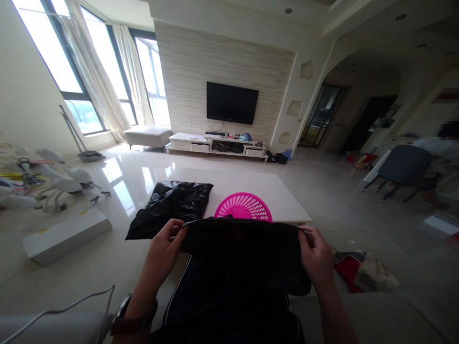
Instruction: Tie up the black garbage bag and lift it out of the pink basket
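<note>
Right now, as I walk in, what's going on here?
Someone is holding a black bag stretched out sideways in front of them, the left hand gripping one end of its upper edge and the right hand the other. Just beyond it, partly hidden by it, is a bright pink basket at the white table. A second, shiny black bag lies crumpled to the basket's left, with neither hand on it.

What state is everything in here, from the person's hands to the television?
Held black bag: top edge stretched wide
Left hand: closed on one end of it
Right hand: closed on the other end
Other black bag: wrinkled, lying down
Pink basket: partly hidden
Television: screen dark
Curtains: partly open
</note>
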Demonstrator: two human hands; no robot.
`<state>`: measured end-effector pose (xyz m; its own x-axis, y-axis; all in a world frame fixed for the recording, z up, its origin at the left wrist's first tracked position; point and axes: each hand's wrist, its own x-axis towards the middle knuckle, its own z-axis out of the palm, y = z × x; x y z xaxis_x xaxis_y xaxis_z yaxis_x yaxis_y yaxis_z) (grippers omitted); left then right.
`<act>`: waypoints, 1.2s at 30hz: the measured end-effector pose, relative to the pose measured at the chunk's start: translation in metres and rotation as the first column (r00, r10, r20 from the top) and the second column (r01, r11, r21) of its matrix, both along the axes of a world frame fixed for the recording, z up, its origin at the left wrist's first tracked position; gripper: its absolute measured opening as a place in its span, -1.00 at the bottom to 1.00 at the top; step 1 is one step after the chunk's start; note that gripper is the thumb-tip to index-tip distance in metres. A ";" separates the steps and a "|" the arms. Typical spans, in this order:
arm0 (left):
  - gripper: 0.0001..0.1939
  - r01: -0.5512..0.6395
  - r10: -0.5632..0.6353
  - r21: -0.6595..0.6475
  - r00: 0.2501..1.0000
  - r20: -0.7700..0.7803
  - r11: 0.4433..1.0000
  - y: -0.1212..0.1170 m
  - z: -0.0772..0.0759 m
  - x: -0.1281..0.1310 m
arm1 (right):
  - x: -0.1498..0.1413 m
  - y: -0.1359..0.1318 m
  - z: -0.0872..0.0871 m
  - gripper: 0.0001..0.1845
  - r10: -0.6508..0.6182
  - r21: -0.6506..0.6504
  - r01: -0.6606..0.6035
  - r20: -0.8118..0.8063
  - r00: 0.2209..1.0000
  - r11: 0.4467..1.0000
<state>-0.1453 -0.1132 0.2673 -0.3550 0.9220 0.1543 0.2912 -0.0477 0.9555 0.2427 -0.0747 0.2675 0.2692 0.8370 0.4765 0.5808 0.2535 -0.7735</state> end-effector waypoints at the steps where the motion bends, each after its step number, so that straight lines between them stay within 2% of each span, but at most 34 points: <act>1: -0.48 0.022 -0.022 -0.008 0.999 0.037 1.000 -0.001 0.002 0.001 | 0.000 0.000 0.000 -0.57 0.001 -0.005 -0.001 -0.008 1.000 1.000; 5: -0.42 0.101 -0.098 -0.011 0.980 0.173 0.995 -0.004 0.007 0.004 | 0.003 0.001 -0.004 -0.54 0.012 -0.017 -0.013 -0.055 0.998 1.000; 8: -0.42 0.118 -0.118 0.017 0.955 0.273 0.993 -0.006 0.008 0.005 | 0.003 0.003 -0.006 -0.52 0.046 -0.025 -0.050 -0.130 0.990 0.998; 13: -0.28 0.190 -0.251 0.177 0.861 0.442 0.966 -0.003 0.000 0.011 | 0.002 0.006 -0.007 -0.46 0.178 -0.022 -0.198 -0.350 0.920 0.980; 15: -0.23 0.177 -0.248 0.193 0.850 0.465 0.965 -0.001 -0.003 0.017 | 0.001 0.006 -0.008 -0.39 0.202 -0.001 -0.219 -0.390 0.899 0.976; 18: -0.22 0.160 -0.187 0.097 0.868 0.459 0.982 0.003 -0.006 0.026 | -0.003 0.005 -0.010 -0.18 0.276 0.002 -0.300 -0.395 0.876 0.954; 21: -0.25 0.160 -0.168 0.058 0.873 0.458 0.986 0.005 -0.005 0.030 | -0.007 0.003 -0.012 -0.06 0.356 -0.083 -0.410 -0.361 0.862 0.908; 23: -0.29 0.125 -0.145 0.074 0.892 0.429 0.989 0.003 -0.002 0.031 | -0.007 0.002 -0.013 -0.10 0.363 -0.115 -0.423 -0.347 0.865 0.899; 26: -0.39 0.045 -0.085 0.125 0.939 0.334 0.991 -0.001 0.003 0.030 | -0.006 0.003 -0.013 -0.21 0.352 -0.068 -0.399 -0.355 0.866 0.914; 28: -0.45 0.014 -0.059 0.162 0.959 0.277 0.987 -0.004 0.005 0.029 | -0.003 0.004 -0.012 -0.36 0.353 -0.017 -0.381 -0.340 0.872 0.924; 31: -0.46 0.016 -0.066 0.200 0.967 0.248 0.980 -0.005 0.003 0.028 | 0.001 0.004 -0.011 -0.57 0.358 -0.005 -0.378 -0.313 0.880 0.926; 33: -0.44 0.031 -0.087 0.217 0.963 0.254 0.976 -0.005 0.000 0.027 | 0.003 0.003 -0.010 -0.56 0.366 -0.018 -0.394 -0.332 0.869 0.919; 36: -0.44 0.044 -0.102 0.220 0.960 0.261 0.974 -0.005 -0.003 0.025 | 0.003 -0.001 -0.008 -0.41 0.402 -0.035 -0.445 -0.372 0.837 0.895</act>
